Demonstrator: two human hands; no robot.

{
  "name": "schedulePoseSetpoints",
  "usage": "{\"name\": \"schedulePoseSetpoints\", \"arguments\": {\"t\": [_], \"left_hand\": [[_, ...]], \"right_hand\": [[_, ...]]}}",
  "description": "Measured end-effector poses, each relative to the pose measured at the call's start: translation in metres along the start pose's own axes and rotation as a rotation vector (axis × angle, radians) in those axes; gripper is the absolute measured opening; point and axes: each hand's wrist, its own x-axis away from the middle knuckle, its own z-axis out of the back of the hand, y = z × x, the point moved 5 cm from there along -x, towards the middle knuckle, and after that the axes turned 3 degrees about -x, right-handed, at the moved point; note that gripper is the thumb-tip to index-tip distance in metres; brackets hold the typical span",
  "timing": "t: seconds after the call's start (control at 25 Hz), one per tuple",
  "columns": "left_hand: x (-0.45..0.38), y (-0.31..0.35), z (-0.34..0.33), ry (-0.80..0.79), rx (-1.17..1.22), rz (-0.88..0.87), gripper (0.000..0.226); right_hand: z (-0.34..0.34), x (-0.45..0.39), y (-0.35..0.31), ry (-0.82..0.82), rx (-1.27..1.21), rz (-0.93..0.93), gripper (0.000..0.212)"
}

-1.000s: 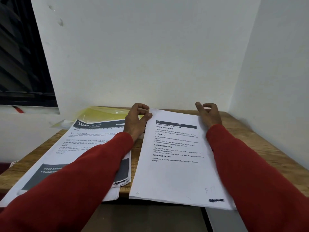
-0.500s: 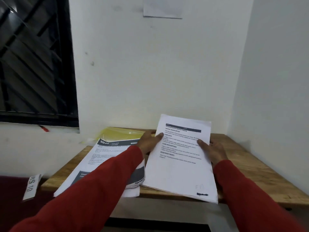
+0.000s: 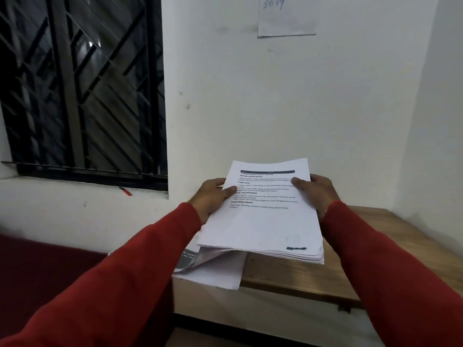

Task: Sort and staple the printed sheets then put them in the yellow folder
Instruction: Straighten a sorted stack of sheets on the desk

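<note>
**Stack of printed sheets lifted clear of the desk, stapling yet to come**

A barred window fills the wall at left, and a paper note bearing handwritten figures that look like "3649" hangs high on the white wall. Below, a wooden table sits in the corner. Over it a person in red sleeves holds a thick stack of printed sheets in the air, tilted toward the camera. The left hand grips the stack's left edge, thumb on top and fingers under; the right hand clamps the right edge the same way. A second pile of sheets lies on the table beneath, overhanging its front edge.

The top page's headings read "INITIAL SCENE SETUP", "TASK GOAL", "TASK DESCRIPTION" and "REQUIRED PROPS"; the smaller text is too blurred to read.

Judging by the two separate piles, sorting appears under way. No stapler or yellow folder is in view, so stapling and filing seem still ahead.
</note>
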Motion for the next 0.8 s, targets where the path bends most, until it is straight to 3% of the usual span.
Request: {"name": "schedulePoseSetpoints", "arguments": {"t": [0.2,0.32,0.44,0.56,0.64,0.72,0.8], "left_hand": [[0.013,0.009,0.022,-0.058,0.168,0.116,0.023],[0.009,0.007,0.026,-0.038,0.104,0.091,0.023],[0.000,0.001,0.052,0.029,-0.213,0.056,0.023],[-0.004,-0.035,0.089,0.039,-0.622,0.132,0.029],[0.001,-0.060,0.108,0.079,-0.893,0.193,0.037],[0.010,-0.079,0.119,0.110,-1.172,0.269,0.053],[0.014,-0.090,0.123,0.115,-1.301,0.353,0.070]], "right_hand": [[-0.018,-0.013,-0.004,-0.020,0.120,-0.001,0.015],[-0.022,-0.020,0.001,-0.029,0.101,-0.042,0.018],[-0.042,-0.017,0.033,-0.045,0.062,-0.146,0.027],[-0.069,-0.014,0.081,-0.110,0.209,-0.214,0.041],[-0.082,-0.009,0.110,-0.157,0.469,-0.238,0.062],[-0.085,-0.003,0.121,-0.175,0.809,-0.154,0.058],[-0.084,0.001,0.122,-0.180,1.010,-0.085,0.054]]}}
